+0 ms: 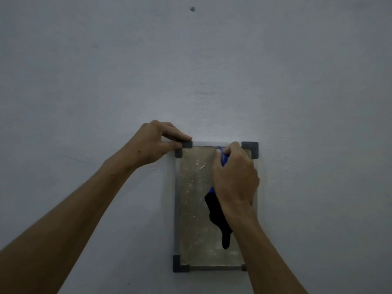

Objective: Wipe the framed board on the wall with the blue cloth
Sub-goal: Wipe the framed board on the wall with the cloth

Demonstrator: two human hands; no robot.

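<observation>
The left hand [156, 143] pinches the upper-left dark corner piece of the framed board [194, 209], fingers curled over its top edge and thumb below. The right hand [235, 177] is clenched around the blue cloth [218, 211], pressing it against the upper right of the speckled, dusty panel while a dark tail hangs down. The board hangs upright on a plain grey wall [106, 71], with a small bolt [192, 8] fixed high above.

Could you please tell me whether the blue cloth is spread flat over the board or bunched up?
Bunched up: the blue cloth is wadded inside the right hand, with a dark tail hanging below against the framed board.
</observation>
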